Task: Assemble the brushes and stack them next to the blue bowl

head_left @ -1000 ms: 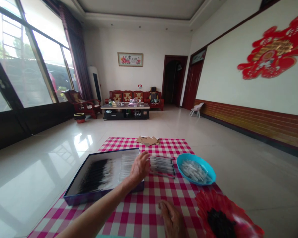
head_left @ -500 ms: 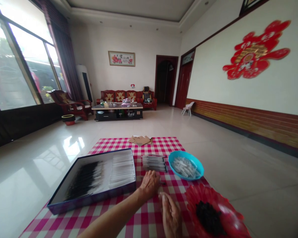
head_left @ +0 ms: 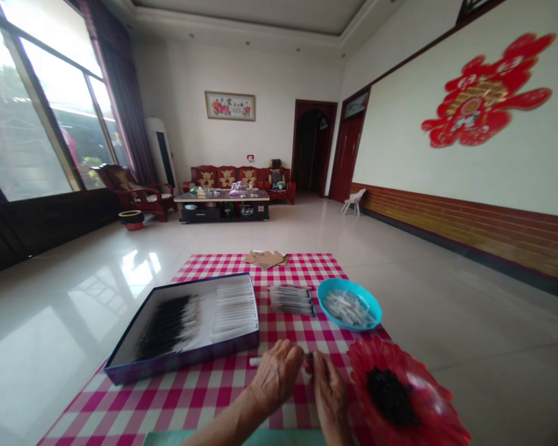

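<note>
My left hand [head_left: 279,371] is closed around a pen [head_left: 255,361], whose pale end sticks out to the left of the fist. Close beside it on the right, my right hand [head_left: 328,387] pinches a small dark piece, seemingly a pen cap [head_left: 309,357], at the pen's other end. Fingers hide most of the pen and the join. Beyond the hands, a row of pens [head_left: 291,300] with dark right ends lies on the checked tablecloth [head_left: 223,396]. To the right, a red petal-edged bowl [head_left: 432,384] holds small black pieces [head_left: 390,396].
A shallow box [head_left: 181,361] on the left holds black and whitish pen parts. The blue bowl [head_left: 325,303] at the right contains small translucent pieces. Torn cardboard [head_left: 267,259] lies near the table's far edge. Farther off stand a coffee table [head_left: 221,198] and a sofa.
My right hand has moved up and its fingertips have come together with the pen's end at my left hand. The pen now shows left of my left fist. The view has shifted slightly.
</note>
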`<state>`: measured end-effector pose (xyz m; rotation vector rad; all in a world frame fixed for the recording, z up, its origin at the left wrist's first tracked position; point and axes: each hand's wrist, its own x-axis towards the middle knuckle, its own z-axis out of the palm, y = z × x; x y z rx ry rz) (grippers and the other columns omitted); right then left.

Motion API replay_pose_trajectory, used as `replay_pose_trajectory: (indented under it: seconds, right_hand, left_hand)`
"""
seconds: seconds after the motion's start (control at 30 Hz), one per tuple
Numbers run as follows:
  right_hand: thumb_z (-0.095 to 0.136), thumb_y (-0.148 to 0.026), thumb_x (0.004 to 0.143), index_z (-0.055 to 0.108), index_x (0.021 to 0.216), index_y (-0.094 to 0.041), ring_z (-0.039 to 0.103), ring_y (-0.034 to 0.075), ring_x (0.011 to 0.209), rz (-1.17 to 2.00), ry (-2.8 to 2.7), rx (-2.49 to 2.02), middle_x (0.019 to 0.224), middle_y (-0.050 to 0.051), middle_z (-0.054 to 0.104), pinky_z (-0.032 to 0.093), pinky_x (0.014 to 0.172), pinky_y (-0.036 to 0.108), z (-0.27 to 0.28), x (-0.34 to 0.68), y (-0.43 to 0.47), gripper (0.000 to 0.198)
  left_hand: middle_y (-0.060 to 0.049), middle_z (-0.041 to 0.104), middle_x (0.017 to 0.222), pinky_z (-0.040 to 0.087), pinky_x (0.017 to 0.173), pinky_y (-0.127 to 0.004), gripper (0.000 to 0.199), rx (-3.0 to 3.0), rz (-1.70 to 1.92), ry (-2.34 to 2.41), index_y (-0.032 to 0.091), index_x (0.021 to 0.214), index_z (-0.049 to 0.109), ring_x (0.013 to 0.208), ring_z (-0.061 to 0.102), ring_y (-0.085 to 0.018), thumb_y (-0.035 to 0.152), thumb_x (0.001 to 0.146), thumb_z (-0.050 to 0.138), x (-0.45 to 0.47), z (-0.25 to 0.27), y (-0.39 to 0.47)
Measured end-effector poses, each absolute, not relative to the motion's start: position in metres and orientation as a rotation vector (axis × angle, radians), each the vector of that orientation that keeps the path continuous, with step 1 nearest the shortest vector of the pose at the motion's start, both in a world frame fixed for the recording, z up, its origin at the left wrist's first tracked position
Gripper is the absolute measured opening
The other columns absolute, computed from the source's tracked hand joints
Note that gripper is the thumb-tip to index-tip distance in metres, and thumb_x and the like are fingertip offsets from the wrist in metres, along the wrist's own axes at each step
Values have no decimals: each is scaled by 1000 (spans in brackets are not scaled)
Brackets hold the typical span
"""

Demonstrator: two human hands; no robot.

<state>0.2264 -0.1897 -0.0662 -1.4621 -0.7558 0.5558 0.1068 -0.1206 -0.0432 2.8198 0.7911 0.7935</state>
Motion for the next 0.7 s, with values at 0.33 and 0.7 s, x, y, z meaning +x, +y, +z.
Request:
replay_pose_trajectory:
  seconds: [0.33, 0.7]
  right_hand:
    - [59, -50, 75, 69, 86, -16, 67, 22, 74, 648, -999, -1453, 78, 7, 72, 53, 66, 26, -65, 219, -189, 36]
    - [64, -45, 73, 70, 89, -17, 65, 25, 85, 751, -1061, -1398, 89, 7, 71, 52, 76, 32, -66, 225, -185, 32]
  left_hand:
    - [-3, 57, 78, 40, 67, -28, 15, 2684, 891, 955, 21, 86, 53, 74, 51, -17, 19, 91, 38, 81, -56, -131]
    - [-1, 54, 69, 35, 63, -31, 20, 2760, 988, 923, 21, 80, 51, 63, 47, -17, 16, 91, 36, 77, -61, -129]
